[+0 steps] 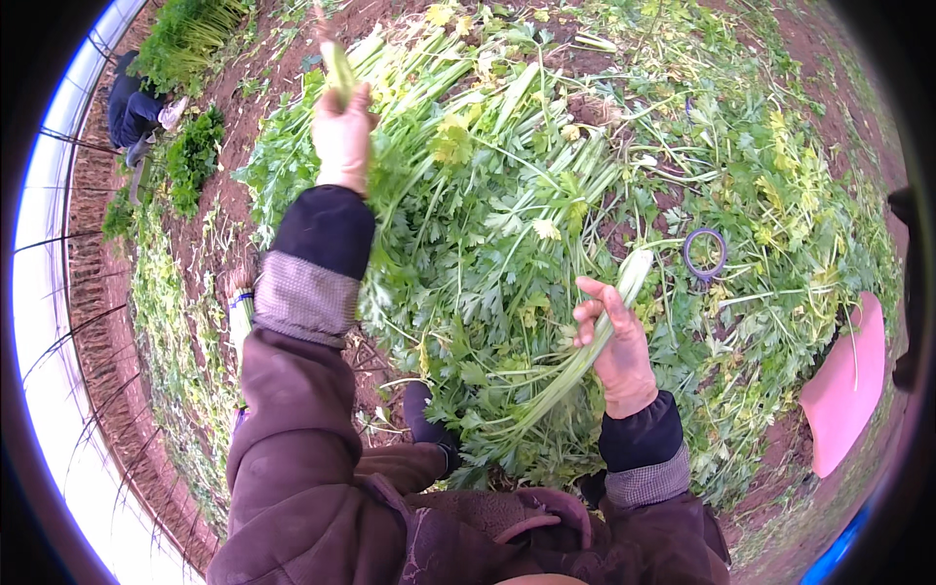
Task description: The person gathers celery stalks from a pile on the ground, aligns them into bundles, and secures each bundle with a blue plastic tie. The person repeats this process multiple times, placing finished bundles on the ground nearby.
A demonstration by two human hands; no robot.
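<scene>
My left hand (342, 142) grips a celery plant (336, 67) at the upper left, its root end pointing away from me and blurred. Lower right, my right hand (620, 344) holds another celery plant (596, 340) across the fingers; its pale, trimmed-looking base points up and its leaves trail toward my lap. Between and beyond both hands spreads a heap of celery (468, 241), with pale stalks at the far side and leaves nearer me. A ring-shaped purple roll of tape (705, 254) rests on leaves to the right of my right hand.
Loose stalks and yellowing leaves (775, 183) litter the soil on the right, beside a pink sheet-like object (847, 387). A bundle of celery with purple ties (241, 314) lies left of my arm. Another person (139, 110) crouches near standing celery (191, 44), by the translucent greenhouse wall (47, 292).
</scene>
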